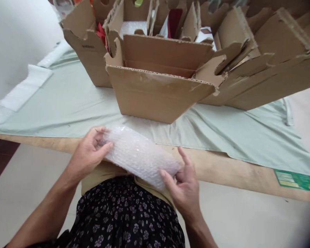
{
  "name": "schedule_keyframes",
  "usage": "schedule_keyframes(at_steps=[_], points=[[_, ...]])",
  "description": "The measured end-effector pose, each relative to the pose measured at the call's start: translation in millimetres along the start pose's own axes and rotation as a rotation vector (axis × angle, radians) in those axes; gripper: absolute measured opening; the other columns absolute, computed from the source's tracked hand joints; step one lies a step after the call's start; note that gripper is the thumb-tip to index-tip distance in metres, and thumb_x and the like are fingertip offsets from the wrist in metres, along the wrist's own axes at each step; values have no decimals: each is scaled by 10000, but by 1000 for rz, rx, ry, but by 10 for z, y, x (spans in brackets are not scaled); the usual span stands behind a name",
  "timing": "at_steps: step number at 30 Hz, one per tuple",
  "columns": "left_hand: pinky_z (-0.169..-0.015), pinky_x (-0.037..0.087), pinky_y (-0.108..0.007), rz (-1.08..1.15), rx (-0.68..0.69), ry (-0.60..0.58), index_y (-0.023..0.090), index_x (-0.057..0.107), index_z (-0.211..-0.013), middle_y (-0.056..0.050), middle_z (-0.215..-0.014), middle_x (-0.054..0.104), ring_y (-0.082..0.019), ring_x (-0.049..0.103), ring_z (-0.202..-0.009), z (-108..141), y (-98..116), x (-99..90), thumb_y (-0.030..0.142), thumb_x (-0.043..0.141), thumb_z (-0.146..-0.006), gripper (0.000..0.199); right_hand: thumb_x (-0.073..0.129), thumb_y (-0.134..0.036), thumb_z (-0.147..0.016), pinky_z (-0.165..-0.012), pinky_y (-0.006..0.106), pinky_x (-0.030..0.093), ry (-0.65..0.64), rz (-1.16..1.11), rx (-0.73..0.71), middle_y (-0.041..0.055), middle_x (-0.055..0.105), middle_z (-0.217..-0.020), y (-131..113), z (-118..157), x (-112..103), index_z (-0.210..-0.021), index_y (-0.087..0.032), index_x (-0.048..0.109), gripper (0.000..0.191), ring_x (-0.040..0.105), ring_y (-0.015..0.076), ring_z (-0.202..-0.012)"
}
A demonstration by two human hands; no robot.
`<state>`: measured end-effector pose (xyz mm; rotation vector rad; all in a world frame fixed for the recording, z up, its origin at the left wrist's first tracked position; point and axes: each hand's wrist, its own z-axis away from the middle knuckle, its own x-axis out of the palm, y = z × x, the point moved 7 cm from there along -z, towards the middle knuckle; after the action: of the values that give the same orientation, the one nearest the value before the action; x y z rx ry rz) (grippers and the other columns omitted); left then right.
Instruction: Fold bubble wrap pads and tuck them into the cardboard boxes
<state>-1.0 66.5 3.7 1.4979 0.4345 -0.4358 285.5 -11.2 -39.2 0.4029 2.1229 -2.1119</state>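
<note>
A flat piece of bubble wrap [142, 155] spans the space between my two hands, above the table's front edge and close to my body. My left hand [91, 148] pinches its left end, thumb on top and fingers behind. At the right end, my right hand [184, 182] grips it between thumb and curled fingers, with the index finger stretched out. Whether anything lies inside the wrap I cannot tell. Just beyond it stands an open cardboard box [160, 94] with cut-out notches in its sides.
More open cardboard boxes [274, 81] stand in a row behind, some holding wrapped or coloured items. Bubble wrap strips [26, 88] lie along the left wall. A pale green cloth [67, 100] covers the table, and a green label [297, 181] is on the wooden edge at right.
</note>
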Motion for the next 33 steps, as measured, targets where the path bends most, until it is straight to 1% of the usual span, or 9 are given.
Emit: schedule_keyframes(at_steps=[4,8,11,15,17,21,25,29,33], points=[[-764,550,-318,-331,183,-42,184,626,-1313,-37,-918,741,-193,692,-813,-440,109,-231,348,621,-863,479,636,-247,-985,-818,348,681,-154,83,-119,71,778,-1165,-128,130,567,-1618,-289,410,673,770,209,-905],[-853,560,-360,-587,330,-188,189,641,-1353,-48,-977,763,-221,710,-884,-808,79,67,218,550,-864,498,575,-202,-998,-888,350,656,-346,129,-259,69,773,-1223,-267,224,985,-1402,-285,670,423,771,221,-1005],[-946,552,-468,-681,442,-103,129,642,-1363,-141,-1125,750,-306,696,-1052,-813,64,257,189,565,-878,495,598,-242,-977,-795,340,648,-415,143,-170,63,805,-1053,-209,254,1040,-1242,-241,760,311,754,203,-827],[-993,538,-514,-516,595,163,163,670,-1304,-144,-1175,724,-310,667,-1120,-239,115,110,255,592,-958,367,638,-275,-918,-764,319,635,-468,20,38,69,798,-1128,-95,267,940,-1247,-218,749,352,729,179,-789],[-971,563,-479,-340,657,66,222,658,-1300,-90,-1102,739,-265,683,-1064,182,102,69,257,607,-966,339,653,-309,-904,-766,313,630,-496,-101,153,62,798,-1099,-46,270,917,-1242,-225,740,359,735,180,-812],[-1080,514,-567,-206,689,-146,207,559,-1445,-152,-1245,724,-338,654,-1206,827,30,137,517,746,-884,668,683,-468,-920,-853,370,631,-536,-368,342,63,796,-934,35,277,993,-1244,-209,687,414,772,222,-892],[-1000,569,-477,-270,671,-2,208,638,-1308,-108,-1097,775,-266,712,-1090,906,-23,207,161,692,-929,386,692,-486,-928,-778,356,632,-555,-463,391,71,792,-915,40,269,1039,-1300,-184,629,483,769,204,-811],[-820,617,-332,-75,499,65,193,687,-1203,-62,-974,774,-186,730,-913,719,-95,191,91,619,-947,284,648,-323,-972,-585,251,555,-443,-119,122,-12,724,-785,-128,124,766,-1408,-232,590,449,643,117,-600],[-863,640,-294,7,374,70,186,705,-1213,-75,-1087,798,-181,764,-967,664,-149,149,149,633,-952,274,737,-277,-907,-806,356,618,-180,271,-307,60,739,-1064,-420,-66,503,-1367,-260,628,473,702,198,-905]])
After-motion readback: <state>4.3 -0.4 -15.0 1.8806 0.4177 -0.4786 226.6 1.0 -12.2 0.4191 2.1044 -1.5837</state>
